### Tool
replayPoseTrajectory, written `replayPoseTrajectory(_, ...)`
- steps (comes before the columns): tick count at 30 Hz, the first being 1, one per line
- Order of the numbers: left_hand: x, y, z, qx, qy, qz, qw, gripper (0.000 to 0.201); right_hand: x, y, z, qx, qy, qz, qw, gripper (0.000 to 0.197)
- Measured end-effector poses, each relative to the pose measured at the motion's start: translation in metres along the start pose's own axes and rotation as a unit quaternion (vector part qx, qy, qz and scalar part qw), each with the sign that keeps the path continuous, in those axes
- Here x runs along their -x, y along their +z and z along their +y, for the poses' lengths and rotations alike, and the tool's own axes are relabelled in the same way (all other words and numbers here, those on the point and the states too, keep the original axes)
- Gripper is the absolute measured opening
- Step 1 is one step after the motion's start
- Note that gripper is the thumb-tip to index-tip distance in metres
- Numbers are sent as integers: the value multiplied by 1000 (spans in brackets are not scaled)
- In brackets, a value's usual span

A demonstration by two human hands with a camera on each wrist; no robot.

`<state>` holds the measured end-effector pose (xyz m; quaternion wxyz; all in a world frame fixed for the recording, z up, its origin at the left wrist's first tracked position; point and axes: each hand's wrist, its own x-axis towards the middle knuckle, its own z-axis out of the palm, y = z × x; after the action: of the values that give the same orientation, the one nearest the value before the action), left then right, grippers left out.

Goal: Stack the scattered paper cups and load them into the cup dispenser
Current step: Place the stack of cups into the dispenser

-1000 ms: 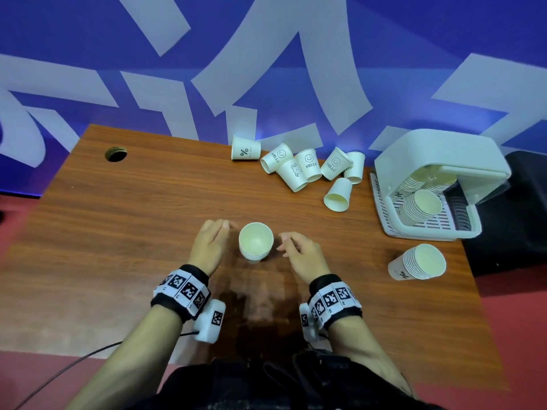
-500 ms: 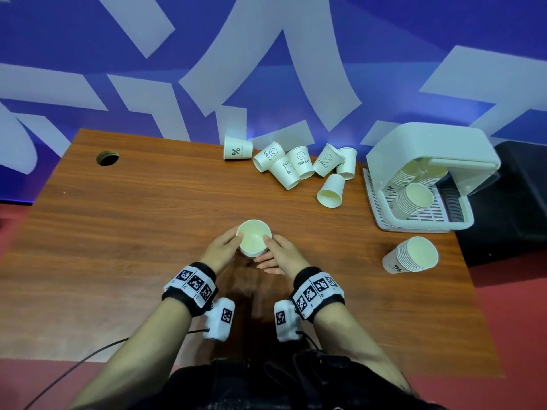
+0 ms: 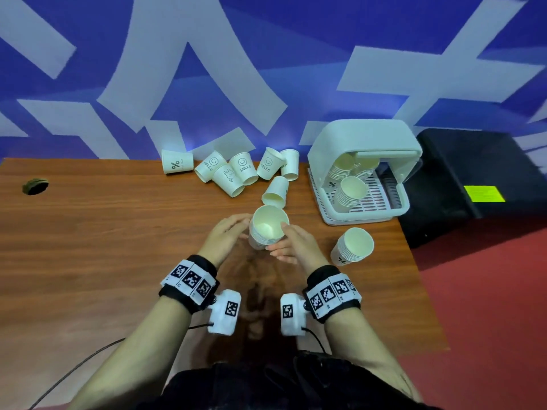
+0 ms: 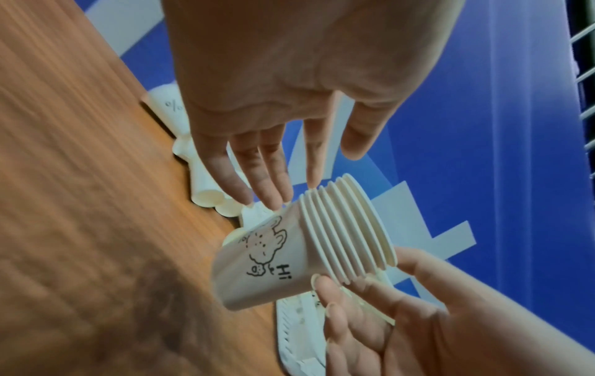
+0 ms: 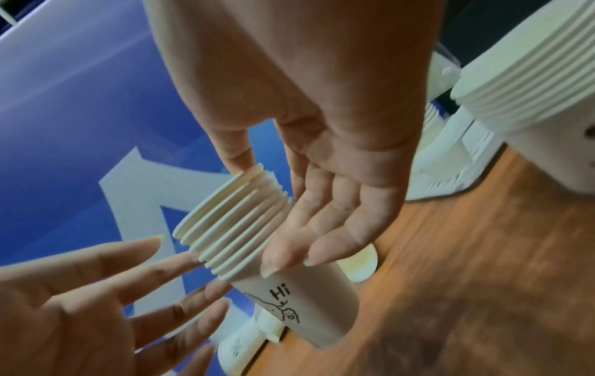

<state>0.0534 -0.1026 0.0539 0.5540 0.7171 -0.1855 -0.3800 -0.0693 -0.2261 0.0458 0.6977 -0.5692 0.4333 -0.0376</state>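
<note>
A stack of nested paper cups (image 3: 268, 229), its bottom cup printed "Hi", hangs tilted just above the wooden table (image 3: 118, 247) between both hands. My right hand (image 3: 284, 238) pinches the stack (image 5: 257, 241), thumb on the rims and fingers along the side. My left hand (image 3: 236, 229) touches the stack (image 4: 289, 254) with straight fingertips (image 4: 273, 201), its thumb held apart. Several loose cups (image 3: 233, 173) lie at the table's far edge, with one cup on its side (image 3: 276, 192) close beyond the held stack. The white cup dispenser (image 3: 364, 140) stands at far right, open at the front, with cup stacks (image 3: 349, 190) inside.
Another cup stack (image 3: 352, 247) stands upright right of my hands, in front of the dispenser. A black box (image 3: 473, 179) sits beyond the table's right edge. A cable hole (image 3: 35, 186) is at far left. A blue and white wall backs the table.
Both hands have closed in on the stack. It has been lifted off the table, tilted, and carried away from me toward the lying cup.
</note>
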Motion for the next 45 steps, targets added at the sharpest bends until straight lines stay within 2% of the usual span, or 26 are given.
replayPoseTrajectory(7, -25, 83, 27, 37, 1, -33, 999, 27, 9, -101, -24, -47, -27, 59, 997, 20)
replayPoseTrajectory(15, -55, 146, 33, 108, 3, 24, 994, 26, -1, -201, -41, -85, -33, 132, 987, 19)
replayPoseTrajectory(21, -66, 165, 28, 122, 18, 67, 990, 26, -20, -249, -42, -87, -23, 167, 982, 17)
replayPoseTrajectory(31, -74, 173, 20, 131, -7, 137, 982, 22, -90, -280, -44, -117, 28, 183, 976, 13)
replayPoseTrajectory(36, -73, 167, 15, 128, -14, 158, 979, 21, -118, -274, -42, -83, 80, 176, 978, 23)
replayPoseTrajectory(40, -75, 161, 11, 134, -19, 177, 975, 24, -128, -266, -36, -59, 127, 173, 975, 39)
replayPoseTrajectory(45, -73, 153, 5, 142, -26, 178, 973, 24, -127, -262, -31, -67, 124, 190, 972, 39)
